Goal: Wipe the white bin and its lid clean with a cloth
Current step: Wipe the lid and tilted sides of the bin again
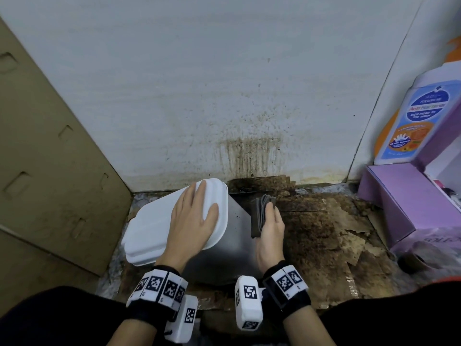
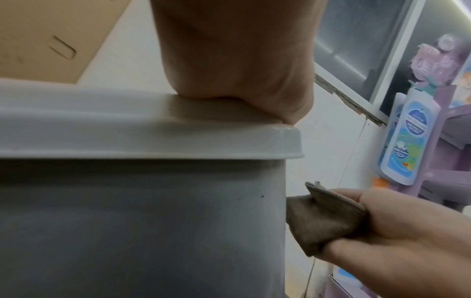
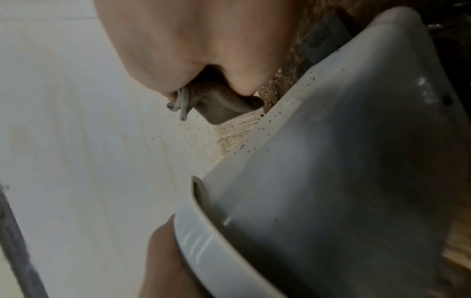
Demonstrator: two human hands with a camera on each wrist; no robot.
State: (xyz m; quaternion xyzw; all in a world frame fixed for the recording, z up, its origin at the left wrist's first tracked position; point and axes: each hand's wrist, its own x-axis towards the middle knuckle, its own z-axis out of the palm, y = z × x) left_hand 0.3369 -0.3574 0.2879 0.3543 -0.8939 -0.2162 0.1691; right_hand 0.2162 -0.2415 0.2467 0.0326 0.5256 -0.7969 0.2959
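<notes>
Left hand (image 1: 193, 221) lay flat-fingered on the lid (image 1: 159, 228), apparently steadying the bin (image 1: 232, 245), while right hand (image 1: 270, 234) gripped the folded cloth (image 1: 262, 213) against its side.

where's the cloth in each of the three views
Head: cloth right of centre, held in the right hand beside the bin.
Left wrist: cloth lower right, against the bin's wall.
Right wrist: cloth upper centre, poking out below the hand.
Shared landmark: the white lid.
</notes>
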